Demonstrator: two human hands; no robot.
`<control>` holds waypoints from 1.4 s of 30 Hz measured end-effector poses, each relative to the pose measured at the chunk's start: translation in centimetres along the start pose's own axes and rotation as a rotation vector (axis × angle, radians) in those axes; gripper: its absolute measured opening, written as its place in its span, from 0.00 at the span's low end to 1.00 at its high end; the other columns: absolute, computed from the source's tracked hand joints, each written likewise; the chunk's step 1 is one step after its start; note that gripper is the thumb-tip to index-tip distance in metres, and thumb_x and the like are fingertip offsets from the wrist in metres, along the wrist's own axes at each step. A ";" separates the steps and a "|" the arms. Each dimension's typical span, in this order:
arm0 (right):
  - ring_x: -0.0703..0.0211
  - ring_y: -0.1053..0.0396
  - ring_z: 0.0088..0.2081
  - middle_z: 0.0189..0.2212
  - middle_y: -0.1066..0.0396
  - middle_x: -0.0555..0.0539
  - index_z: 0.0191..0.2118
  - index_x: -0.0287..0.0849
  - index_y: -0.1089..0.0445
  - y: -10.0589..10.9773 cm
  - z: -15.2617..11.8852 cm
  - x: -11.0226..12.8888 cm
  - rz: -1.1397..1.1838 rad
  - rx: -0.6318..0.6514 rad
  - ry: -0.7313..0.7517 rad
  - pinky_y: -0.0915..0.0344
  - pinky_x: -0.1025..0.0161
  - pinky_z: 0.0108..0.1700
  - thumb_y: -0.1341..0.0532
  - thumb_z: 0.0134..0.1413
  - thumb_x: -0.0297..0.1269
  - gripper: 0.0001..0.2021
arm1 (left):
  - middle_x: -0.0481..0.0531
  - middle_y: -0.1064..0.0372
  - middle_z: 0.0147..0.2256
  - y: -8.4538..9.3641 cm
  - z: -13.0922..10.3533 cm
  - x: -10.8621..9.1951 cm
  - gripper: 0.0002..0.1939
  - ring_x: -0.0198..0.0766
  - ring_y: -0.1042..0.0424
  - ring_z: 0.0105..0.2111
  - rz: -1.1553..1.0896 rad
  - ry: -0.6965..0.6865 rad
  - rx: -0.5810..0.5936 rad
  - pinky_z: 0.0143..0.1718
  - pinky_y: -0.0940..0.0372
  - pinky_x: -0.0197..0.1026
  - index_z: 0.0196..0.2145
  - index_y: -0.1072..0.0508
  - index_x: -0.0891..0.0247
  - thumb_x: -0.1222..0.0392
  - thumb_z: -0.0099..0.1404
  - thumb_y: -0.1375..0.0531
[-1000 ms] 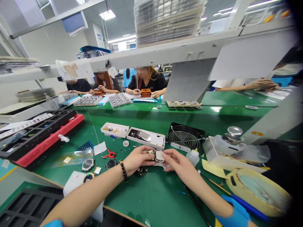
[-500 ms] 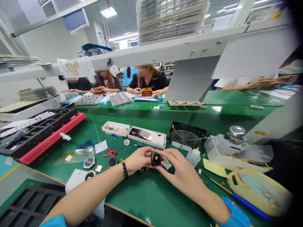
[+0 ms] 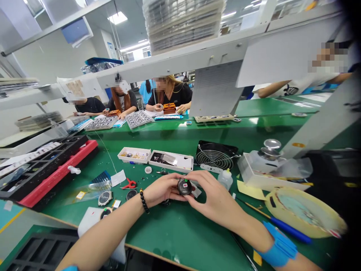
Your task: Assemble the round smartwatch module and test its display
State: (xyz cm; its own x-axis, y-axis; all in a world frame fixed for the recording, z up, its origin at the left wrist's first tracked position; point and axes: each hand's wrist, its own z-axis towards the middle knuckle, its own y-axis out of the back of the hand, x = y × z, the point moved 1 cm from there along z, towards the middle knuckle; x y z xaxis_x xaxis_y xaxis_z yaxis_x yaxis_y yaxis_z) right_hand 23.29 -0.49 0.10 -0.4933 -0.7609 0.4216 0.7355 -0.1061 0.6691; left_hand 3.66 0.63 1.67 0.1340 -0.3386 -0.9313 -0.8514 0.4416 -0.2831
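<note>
Between both hands is a round black watch case (image 3: pixel 184 186), its flat face with a green dot and a small red-and-white mark turned toward me. My left hand (image 3: pixel 166 190) grips its left side, fingers curled round it. My right hand (image 3: pixel 204 190) holds the opposite edge between thumb and fingers. Partly hidden under my left hand, a dark object (image 3: pixel 166 202) lies on the mat. Left of my wrist are a dark round watch part (image 3: pixel 131 194), a silver-rimmed watch (image 3: pixel 105 198) and another watch part (image 3: pixel 105 213) on white foam (image 3: pixel 89 218).
Behind my hands stand two white trays (image 3: pixel 134 154) of small parts and a black fan (image 3: pixel 217 155). Red tweezers or clips (image 3: pixel 129 183) lie left. At right are a dropper bottle (image 3: pixel 225 179), a blue-handled tool (image 3: pixel 290 229) and a yellow dish (image 3: pixel 307 212). Co-workers sit across the bench.
The watch case has tilted so its marked face shows more fully. Both hands keep their hold. The whole view has shifted slightly, and a person at the far right has come more into sight.
</note>
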 end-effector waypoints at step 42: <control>0.54 0.30 0.36 0.32 0.27 0.48 0.38 0.41 0.30 -0.7 1.2 -1.9 1.034 0.087 -0.597 0.35 0.54 0.45 0.30 0.43 0.65 0.30 | 0.57 0.28 0.55 -0.2 -1.0 -0.7 0.27 0.47 0.26 0.50 1.065 -0.551 -0.289 0.50 0.30 0.46 0.57 0.29 0.56 0.55 0.62 0.31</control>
State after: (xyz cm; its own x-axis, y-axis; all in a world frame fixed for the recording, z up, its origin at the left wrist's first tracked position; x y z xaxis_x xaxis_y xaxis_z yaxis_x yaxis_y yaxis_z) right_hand 23.12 1.82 -0.45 0.1583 -0.0403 0.9866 0.8883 0.4421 -0.1245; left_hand 3.24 -0.05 2.59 -0.5593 0.5037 -0.6583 -0.7379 0.0592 0.6723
